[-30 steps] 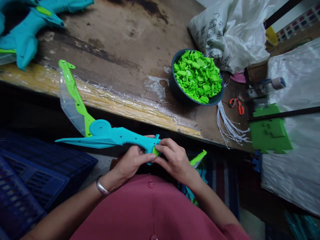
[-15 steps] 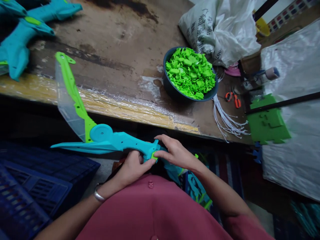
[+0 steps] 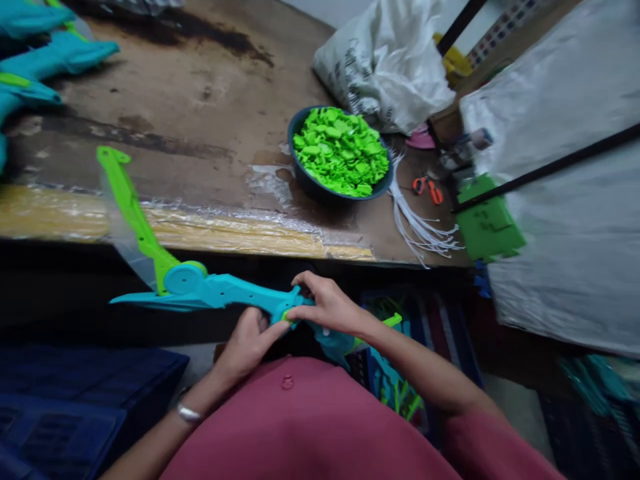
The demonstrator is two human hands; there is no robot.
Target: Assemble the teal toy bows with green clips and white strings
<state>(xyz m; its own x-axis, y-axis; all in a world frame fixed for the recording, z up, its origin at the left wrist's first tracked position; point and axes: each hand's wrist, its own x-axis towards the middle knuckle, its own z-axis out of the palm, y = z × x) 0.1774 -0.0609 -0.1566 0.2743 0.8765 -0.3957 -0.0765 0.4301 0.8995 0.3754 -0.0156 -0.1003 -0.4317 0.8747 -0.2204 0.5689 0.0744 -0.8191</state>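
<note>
The teal toy (image 3: 220, 292) lies crosswise above the person's lap, just in front of the worktop (image 3: 200, 120) edge, with its green blade arm (image 3: 131, 210) angled up over that edge. The left hand (image 3: 247, 341) has its grip clenched round the handle end from below, apparently to steady the long body. The right hand (image 3: 327, 307) pinches a small green piece (image 3: 286, 315) against that handle with its fingertips. A bowl (image 3: 300, 179) heaped with loose green parts (image 3: 340, 150) stands on the worktop within the right arm's reach, likely as a supply. White strings (image 3: 423, 227) and orange scissors (image 3: 428, 189) lie beside it.
</note>
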